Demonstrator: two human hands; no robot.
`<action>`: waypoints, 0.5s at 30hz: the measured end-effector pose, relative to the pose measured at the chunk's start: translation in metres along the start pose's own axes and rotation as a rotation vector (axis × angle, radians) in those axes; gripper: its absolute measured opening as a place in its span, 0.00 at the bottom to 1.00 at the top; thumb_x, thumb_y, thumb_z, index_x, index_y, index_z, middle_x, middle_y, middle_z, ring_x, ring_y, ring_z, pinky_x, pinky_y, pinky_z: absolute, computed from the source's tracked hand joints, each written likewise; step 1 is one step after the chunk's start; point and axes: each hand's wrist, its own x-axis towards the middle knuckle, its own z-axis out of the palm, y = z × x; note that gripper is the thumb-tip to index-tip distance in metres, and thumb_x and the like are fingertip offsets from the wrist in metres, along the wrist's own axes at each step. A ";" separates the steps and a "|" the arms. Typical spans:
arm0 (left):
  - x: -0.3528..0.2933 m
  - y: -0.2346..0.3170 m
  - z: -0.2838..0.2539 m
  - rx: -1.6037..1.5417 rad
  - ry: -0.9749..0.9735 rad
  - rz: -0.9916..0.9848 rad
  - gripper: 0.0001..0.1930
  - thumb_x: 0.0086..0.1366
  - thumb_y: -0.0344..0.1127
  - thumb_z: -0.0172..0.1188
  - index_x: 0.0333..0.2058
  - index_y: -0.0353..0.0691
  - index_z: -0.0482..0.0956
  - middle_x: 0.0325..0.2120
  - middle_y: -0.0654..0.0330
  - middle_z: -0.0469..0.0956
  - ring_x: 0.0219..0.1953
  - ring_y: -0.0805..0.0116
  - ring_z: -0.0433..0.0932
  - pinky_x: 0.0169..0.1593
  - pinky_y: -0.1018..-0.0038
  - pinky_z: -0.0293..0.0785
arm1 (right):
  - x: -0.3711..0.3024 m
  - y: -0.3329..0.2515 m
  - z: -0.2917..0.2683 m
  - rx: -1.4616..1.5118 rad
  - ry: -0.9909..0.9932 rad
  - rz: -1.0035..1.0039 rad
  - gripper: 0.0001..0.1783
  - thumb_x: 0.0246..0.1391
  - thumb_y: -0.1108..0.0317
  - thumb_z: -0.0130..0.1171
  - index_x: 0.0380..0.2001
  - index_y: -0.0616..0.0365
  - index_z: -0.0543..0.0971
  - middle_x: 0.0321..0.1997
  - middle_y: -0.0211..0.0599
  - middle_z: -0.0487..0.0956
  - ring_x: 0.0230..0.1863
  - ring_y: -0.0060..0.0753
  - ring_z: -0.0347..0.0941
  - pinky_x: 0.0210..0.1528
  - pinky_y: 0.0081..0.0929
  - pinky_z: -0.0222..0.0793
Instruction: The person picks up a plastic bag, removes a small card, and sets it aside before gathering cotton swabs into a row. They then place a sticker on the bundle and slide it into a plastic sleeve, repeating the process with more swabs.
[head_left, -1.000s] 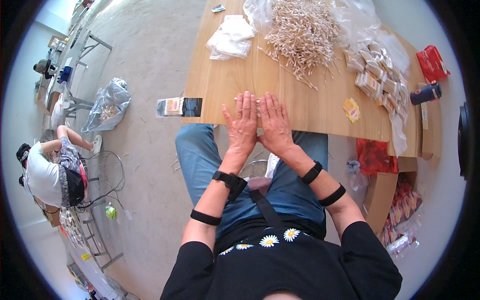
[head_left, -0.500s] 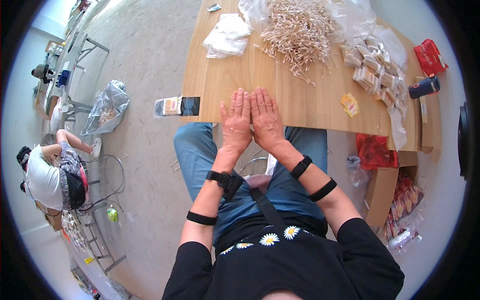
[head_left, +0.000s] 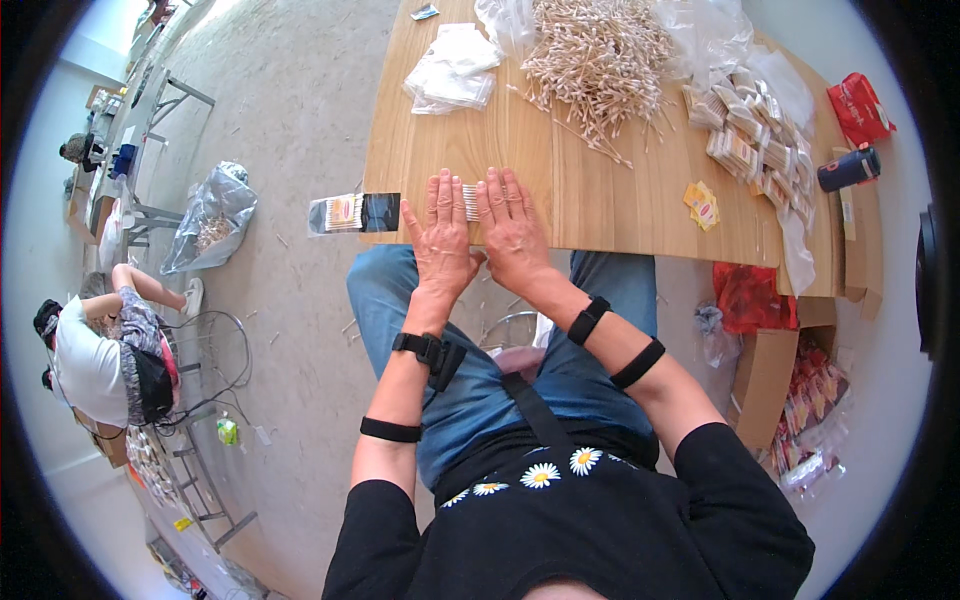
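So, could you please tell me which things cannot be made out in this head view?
In the head view:
Row of swabs: count and full extent; whether it continues under the left hand and right hand is hidden by them.
Palms: hidden by the backs of the hands.
Swab pile: far end cut off by the upper edge.
Yellow cards: print too small to read.
Carton: bottom hidden by red packets inside.

Leftward goes the left hand across the surface, its little finger now right up beside the black patch! The right hand slides the same way, and the gap opens: nearly together half a second ago, they now show a row of cotton swabs between them.
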 end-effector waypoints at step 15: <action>-0.005 -0.001 -0.003 -0.016 -0.019 0.015 0.61 0.39 0.44 0.77 0.72 0.41 0.53 0.74 0.56 0.48 0.77 0.62 0.42 0.72 0.35 0.27 | 0.002 0.002 0.017 -0.095 0.096 0.022 0.49 0.40 0.68 0.68 0.67 0.68 0.61 0.75 0.57 0.54 0.78 0.57 0.46 0.78 0.47 0.42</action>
